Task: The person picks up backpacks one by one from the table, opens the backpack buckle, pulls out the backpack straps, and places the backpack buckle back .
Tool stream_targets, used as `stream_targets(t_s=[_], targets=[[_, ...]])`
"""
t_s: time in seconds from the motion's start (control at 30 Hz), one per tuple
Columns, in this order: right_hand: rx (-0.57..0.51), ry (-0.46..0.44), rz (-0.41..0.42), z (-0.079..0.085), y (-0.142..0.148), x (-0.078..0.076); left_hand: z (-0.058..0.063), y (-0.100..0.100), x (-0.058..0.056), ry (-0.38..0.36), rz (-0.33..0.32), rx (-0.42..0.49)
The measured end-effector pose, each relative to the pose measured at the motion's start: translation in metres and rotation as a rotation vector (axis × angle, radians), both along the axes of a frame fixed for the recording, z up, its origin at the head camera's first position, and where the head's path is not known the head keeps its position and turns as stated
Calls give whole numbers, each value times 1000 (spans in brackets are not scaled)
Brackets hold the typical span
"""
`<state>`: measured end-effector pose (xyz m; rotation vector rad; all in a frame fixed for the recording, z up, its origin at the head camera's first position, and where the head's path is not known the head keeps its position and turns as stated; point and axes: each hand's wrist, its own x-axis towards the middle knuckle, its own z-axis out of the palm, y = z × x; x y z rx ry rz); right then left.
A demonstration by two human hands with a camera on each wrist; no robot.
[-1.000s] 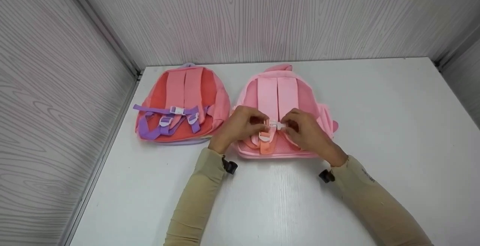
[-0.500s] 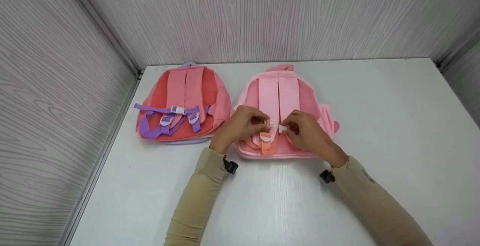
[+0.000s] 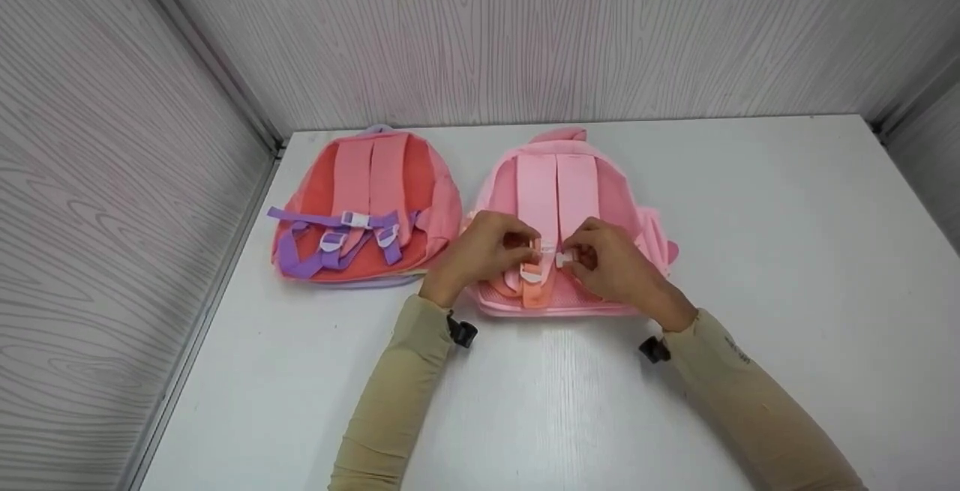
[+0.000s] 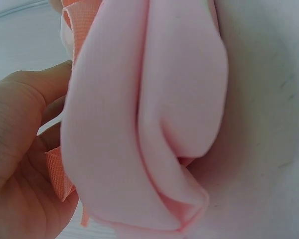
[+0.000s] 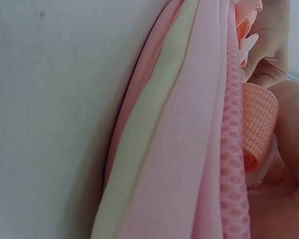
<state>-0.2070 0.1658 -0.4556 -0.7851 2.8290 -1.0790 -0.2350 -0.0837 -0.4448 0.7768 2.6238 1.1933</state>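
A pale pink backpack (image 3: 615, 184) lies strap side up on the white table. Over its lower middle, my left hand (image 3: 487, 247) pinches one white buckle half (image 3: 547, 248) with orange webbing. The other white buckle half (image 3: 563, 259) is between the thumb and fingers of my right hand (image 3: 615, 262), close beside the first and slightly lower. In the left wrist view the pink fabric (image 4: 109, 114) hides my left fingertips. An orange strap (image 5: 259, 119) shows by my right hand in the right wrist view, where the buckle is mostly hidden.
Left of the pink backpack lies a coral backpack (image 3: 350, 176) with purple straps (image 3: 300, 262) and a fastened white buckle (image 3: 355, 220). Wood-grain panels (image 3: 480, 41) stand behind the white table (image 3: 750, 251) and along its left side.
The two buckle halves were together a second ago and now sit slightly apart. My right hand has shifted only a little, while my left hand has stayed almost still.
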Motion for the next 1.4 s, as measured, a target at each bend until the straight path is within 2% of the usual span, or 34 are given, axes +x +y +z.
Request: stream_targets(t_s=[0.17, 0.37, 0.93, 1.17, 1.4], targets=[[-10, 16, 16, 3, 0, -2, 1, 0, 0, 15, -3, -2], [-1, 5, 8, 6, -2, -3, 2, 1, 1, -16, 11, -9], [-18, -5, -6, 10, -14, -7, 3, 0, 0, -17, -20, -2], [-77, -13, 29, 8, -16, -10, 4, 1, 1, 24, -37, 3], [-84, -1, 40, 6, -18, -10, 3, 0, 0, 23, -39, 6]])
